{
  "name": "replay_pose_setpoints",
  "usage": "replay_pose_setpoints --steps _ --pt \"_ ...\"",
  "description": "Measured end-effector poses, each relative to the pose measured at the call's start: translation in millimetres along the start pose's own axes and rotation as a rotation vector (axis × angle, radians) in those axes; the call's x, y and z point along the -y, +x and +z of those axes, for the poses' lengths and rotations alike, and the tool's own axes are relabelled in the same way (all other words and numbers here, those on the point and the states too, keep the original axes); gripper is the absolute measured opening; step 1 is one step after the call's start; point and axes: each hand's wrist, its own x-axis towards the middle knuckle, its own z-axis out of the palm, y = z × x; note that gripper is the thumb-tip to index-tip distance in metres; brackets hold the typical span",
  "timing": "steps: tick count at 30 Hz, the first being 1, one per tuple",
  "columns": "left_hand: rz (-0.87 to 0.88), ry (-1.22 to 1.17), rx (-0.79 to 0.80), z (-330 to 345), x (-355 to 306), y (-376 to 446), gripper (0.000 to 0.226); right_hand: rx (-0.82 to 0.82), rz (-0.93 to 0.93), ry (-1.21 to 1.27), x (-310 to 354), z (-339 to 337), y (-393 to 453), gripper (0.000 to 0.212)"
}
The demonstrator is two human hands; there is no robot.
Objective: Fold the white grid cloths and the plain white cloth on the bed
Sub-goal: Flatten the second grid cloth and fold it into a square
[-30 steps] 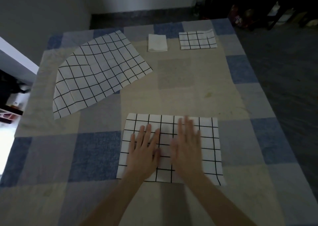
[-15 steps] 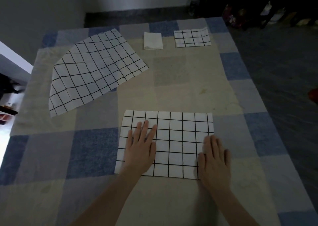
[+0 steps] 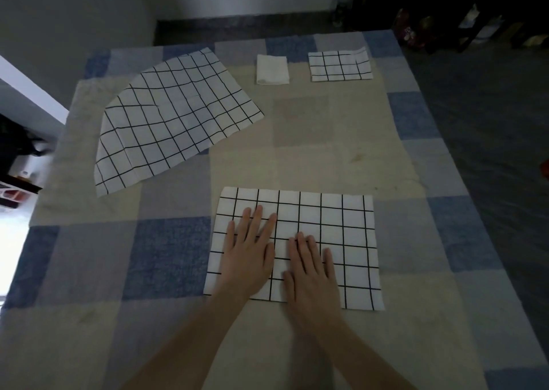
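Flattening a half-folded white black-grid cloth (image 3: pixel 323 229) near the patchwork bed's (image 3: pixel 166 253) front edge, left hand (image 3: pixel 248 256) and right hand (image 3: pixel 312 270) spread flat, likely smoothing creases.

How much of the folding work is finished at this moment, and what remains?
Done: the plain white cloth and a small grid cloth lie folded at the far edge of the bed. In hand: the left hand and right hand press flat on the near grid cloth, partly folded. Left: the large grid cloth lies spread open, untouched.
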Motion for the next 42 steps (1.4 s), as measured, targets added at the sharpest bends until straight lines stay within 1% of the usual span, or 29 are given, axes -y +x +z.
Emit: replay_pose_setpoints --steps 4,6,8,9,10,13,14,16,17,21,24,27,32,35,40,42 --pt "-0.045 -0.018 -0.028 -4 -15 -1 0.057 0.013 0.002 -0.015 0 -1 0 0.061" --pt "0.035 -0.07 -0.066 -12 -38 -3 0.058 0.032 -0.015 -0.026 -1 -1 1 0.068" --pt "0.163 -0.147 -0.048 -15 -64 -10 0.058 0.061 -0.046 -0.053 -3 2 -1 0.078" --pt "0.196 -0.181 -0.034 -13 -73 -15 0.056 0.057 -0.051 -0.068 -5 4 -1 0.079" --pt "0.194 -0.201 -0.02 -9 -76 -19 0.054 0.048 -0.05 -0.083 -6 5 -2 0.079" --pt "0.1 -0.243 0.029 0 -57 -23 0.055 0.052 -0.04 -0.076 -4 7 1 0.082" --pt "0.127 -0.2 0.036 1 -46 -24 0.056 0.047 -0.036 -0.067 -2 5 2 0.079" --pt "0.219 -0.07 0.039 0 -25 -24 0.055 0.038 -0.022 -0.045 0 3 2 0.066" --pt "0.237 -0.033 0.033 -1 -14 -25 0.054 0.03 -0.011 -0.032 -1 3 2 0.062" --pt "0.174 -0.002 0.04 -2 23 -33 0.053 0.003 0.006 0.009 -2 3 2 0.06" --pt "0.142 -0.009 0.044 -1 41 -40 0.054 0.02 -0.047 -0.008 -11 1 0 0.059" --pt "0.127 -0.009 0.041 -2 48 -43 0.054 0.025 -0.08 -0.023 -30 -2 -5 0.057" --pt "0.135 -0.016 0.017 -1 50 -44 0.054 0.009 0.038 -0.062 -73 -13 -23 0.057" --pt "0.126 0.003 0.024 0 51 -42 0.054 0.017 0.048 -0.087 -92 -20 -31 0.057" --pt "0.133 0.011 0.064 -5 52 -41 0.055 0.064 0.048 -0.107 -91 -27 -32 0.057" --pt "0.133 -0.006 0.042 -14 43 -46 0.056 0.065 0.064 -0.123 -89 -30 -32 0.057"
